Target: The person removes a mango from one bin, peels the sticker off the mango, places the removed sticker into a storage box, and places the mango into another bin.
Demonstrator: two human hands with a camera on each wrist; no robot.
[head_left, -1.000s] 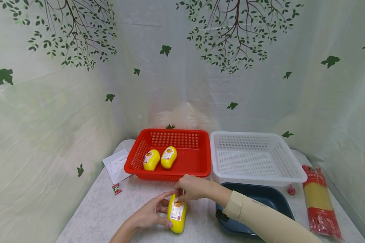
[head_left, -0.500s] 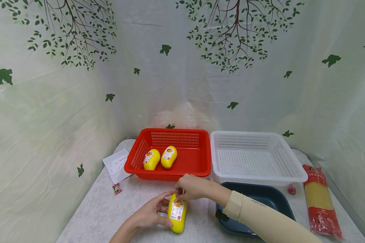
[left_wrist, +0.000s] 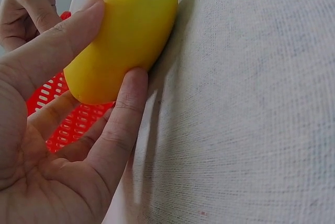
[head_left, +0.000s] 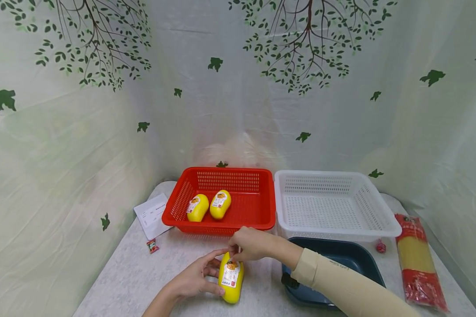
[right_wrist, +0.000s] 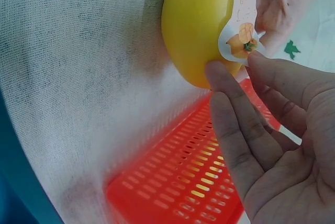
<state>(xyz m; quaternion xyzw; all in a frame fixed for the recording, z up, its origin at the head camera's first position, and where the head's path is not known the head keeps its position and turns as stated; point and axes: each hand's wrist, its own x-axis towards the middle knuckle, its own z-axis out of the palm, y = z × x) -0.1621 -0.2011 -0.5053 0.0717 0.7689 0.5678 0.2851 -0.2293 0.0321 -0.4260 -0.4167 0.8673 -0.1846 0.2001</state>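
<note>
A glossy yellow mango-shaped container (head_left: 232, 294) with a white printed label (head_left: 230, 276) lies on the table in front of the red basket. My left hand (head_left: 194, 277) holds its left side, with the thumb on the near part and fingers spread along the far part. In the left wrist view, thumb and fingers clasp the smooth yellow body (left_wrist: 138, 20). From above, my right hand (head_left: 254, 243) pinches the far end. The right wrist view shows that thumb at the tip of the label (right_wrist: 241, 41) and fingertips (right_wrist: 217, 72) against the rounded end.
Two similar yellow containers lie in the red basket (head_left: 258, 226). Beside it stands a white basket (head_left: 337, 231). A dark blue tray (head_left: 370, 264) sits partly under my right forearm. Also around are a red-and-yellow packet (head_left: 416, 259), wrapped candies (head_left: 152, 246) and a paper (head_left: 154, 215).
</note>
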